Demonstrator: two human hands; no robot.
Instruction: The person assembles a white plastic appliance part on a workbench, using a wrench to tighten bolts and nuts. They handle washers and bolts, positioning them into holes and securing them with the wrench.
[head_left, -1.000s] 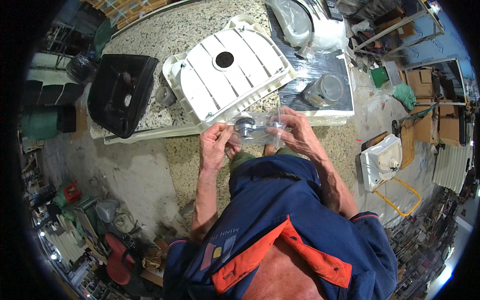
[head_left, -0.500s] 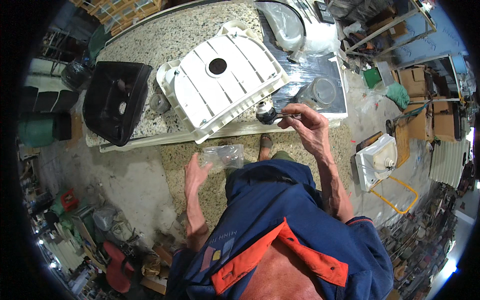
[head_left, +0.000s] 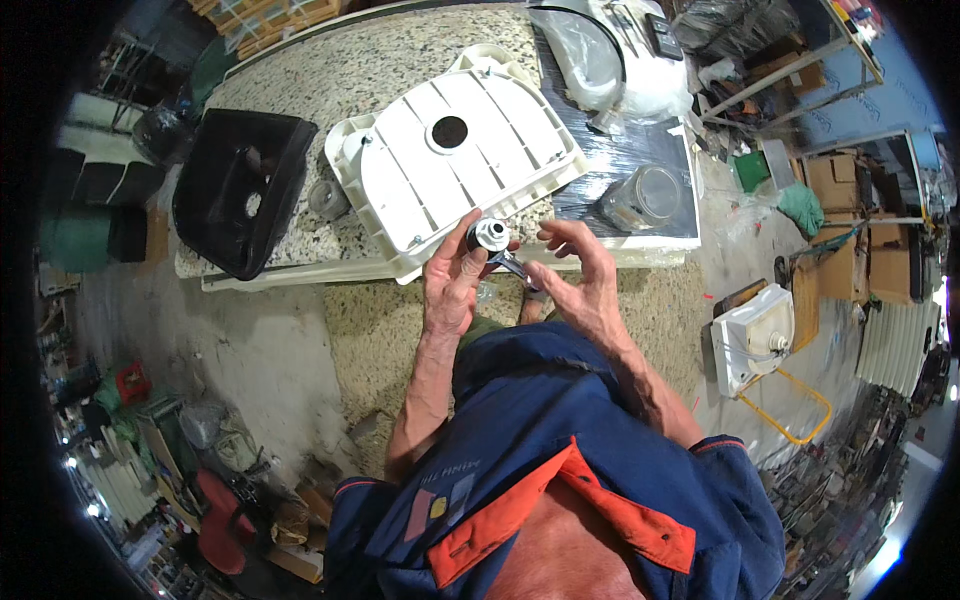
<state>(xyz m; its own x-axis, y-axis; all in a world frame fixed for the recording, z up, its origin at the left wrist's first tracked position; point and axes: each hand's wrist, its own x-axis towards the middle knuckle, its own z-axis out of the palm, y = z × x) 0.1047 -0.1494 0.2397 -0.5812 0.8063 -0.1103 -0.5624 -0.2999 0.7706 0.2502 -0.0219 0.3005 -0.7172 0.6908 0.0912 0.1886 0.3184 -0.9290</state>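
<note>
My left hand (head_left: 455, 283) pinches a small round fitting (head_left: 492, 236), white and metallic on top with a black body. A shiny metal arm (head_left: 512, 265) sticks out from its lower right side. Beside that arm is my right hand (head_left: 580, 270), fingers apart and curved, its thumb close to the metal; whether they touch is hard to see. Just beyond both hands, a large white plastic shell (head_left: 400, 180) with slots and a round dark hole lies on the speckled bench (head_left: 320, 75). A scrap of clear plastic (head_left: 486, 292) shows below the fitting, mostly hidden.
Left on the bench are a black moulded basin (head_left: 225, 200) and a small clear jar (head_left: 327, 200). A larger clear jar (head_left: 645, 195) lies at the right edge, with plastic wrap (head_left: 590, 75) behind. On the floor at right stands a white basin-shaped unit (head_left: 750, 340) by a yellow frame (head_left: 800, 410).
My left hand has risen from below the bench edge and taken hold of the fitting. My right hand has let go and spread its fingers. The clear bag by my left hand has dropped away.
</note>
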